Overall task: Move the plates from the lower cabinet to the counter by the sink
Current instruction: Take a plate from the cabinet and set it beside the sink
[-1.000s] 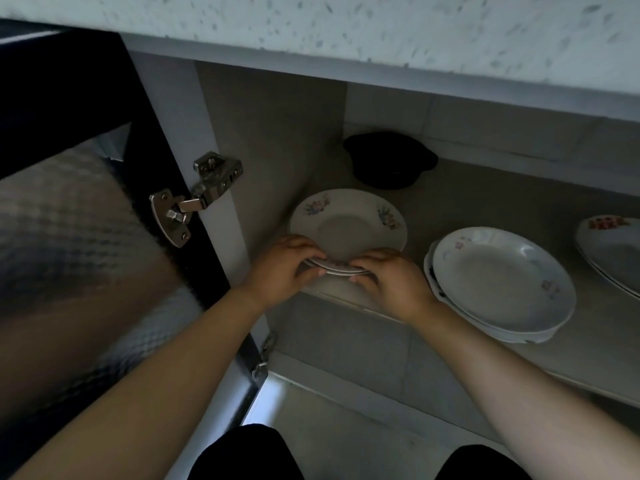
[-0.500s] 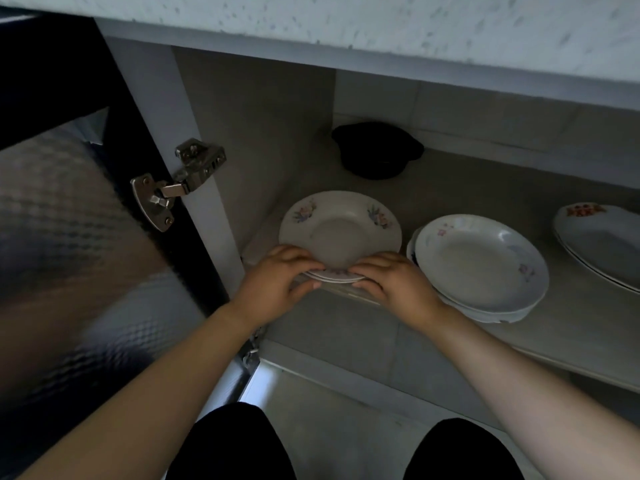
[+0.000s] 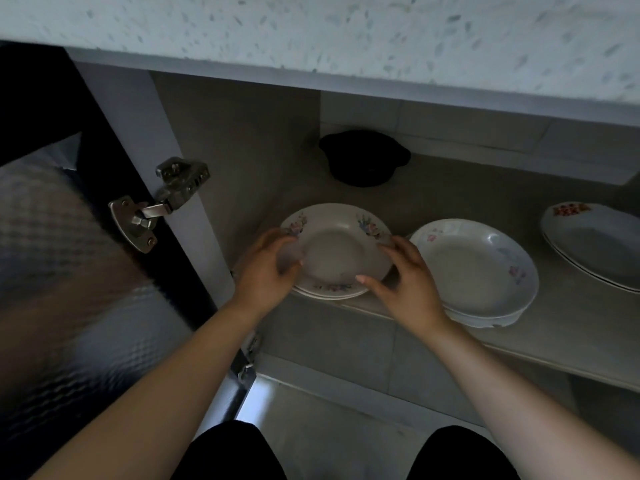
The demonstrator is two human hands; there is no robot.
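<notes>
Your floral plates lie flat and face up in a short stack at the centre of the frame, at the front edge of the cabinet shelf; being round, they show no long axis. Your left hand is blurred at their left rim, so its grasp cannot be told, while your right hand has its fingers spread and released by the right rim. Just to the right sit white plates, red-marked plates lie at the right edge, a black pot stands behind, and the bench overhangs above.
</notes>
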